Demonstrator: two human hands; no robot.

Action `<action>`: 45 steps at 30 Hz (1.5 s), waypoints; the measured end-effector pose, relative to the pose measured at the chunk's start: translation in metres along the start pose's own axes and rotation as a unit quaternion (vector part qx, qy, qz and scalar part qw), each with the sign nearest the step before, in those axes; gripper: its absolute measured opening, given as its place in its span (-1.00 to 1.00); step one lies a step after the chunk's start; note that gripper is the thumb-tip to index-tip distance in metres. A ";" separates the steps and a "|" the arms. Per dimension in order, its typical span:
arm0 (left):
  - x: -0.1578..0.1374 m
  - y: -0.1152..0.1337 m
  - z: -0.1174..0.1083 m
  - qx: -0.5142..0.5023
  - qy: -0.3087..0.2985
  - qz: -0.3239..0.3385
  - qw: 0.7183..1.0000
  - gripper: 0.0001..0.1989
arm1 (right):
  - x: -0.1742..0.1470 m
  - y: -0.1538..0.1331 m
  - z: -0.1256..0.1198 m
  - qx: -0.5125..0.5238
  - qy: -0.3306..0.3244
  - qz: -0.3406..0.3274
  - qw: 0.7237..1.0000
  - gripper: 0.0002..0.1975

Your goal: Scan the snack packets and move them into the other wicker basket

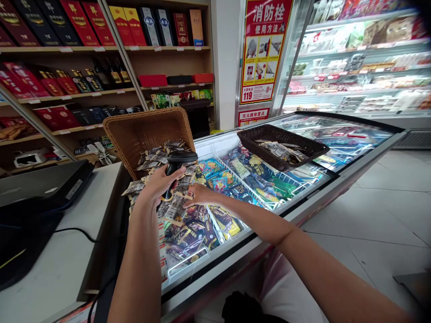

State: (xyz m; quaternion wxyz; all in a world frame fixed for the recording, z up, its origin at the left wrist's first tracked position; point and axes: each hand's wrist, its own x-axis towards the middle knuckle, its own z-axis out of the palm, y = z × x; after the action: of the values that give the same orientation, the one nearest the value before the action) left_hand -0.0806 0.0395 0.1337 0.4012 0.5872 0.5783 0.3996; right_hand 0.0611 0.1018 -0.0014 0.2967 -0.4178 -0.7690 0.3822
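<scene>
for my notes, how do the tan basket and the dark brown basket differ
The tan basket looks deeper than the dark brown basket. The tan basket is tipped, packets spread past its rim; the dark brown basket lies flatter, its packets inside. Both look woven.

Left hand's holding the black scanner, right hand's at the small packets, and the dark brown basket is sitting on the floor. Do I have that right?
Not quite: the head view shows the dark brown basket on top of the freezer, not on the floor. The left hand does hold the black scanner, and the right hand is at the small packets.
</scene>
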 end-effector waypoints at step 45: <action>0.006 0.001 0.004 0.045 -0.053 -0.023 0.997 -0.35 | 0.036 0.058 -0.125 0.561 0.357 0.085 0.742 -0.79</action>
State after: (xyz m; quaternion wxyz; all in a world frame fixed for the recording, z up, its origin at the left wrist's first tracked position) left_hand -0.0767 0.0456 0.1334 0.4135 0.6113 0.5875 0.3321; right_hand 0.1652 0.1968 0.0220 0.6969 -0.3454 -0.2144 0.5909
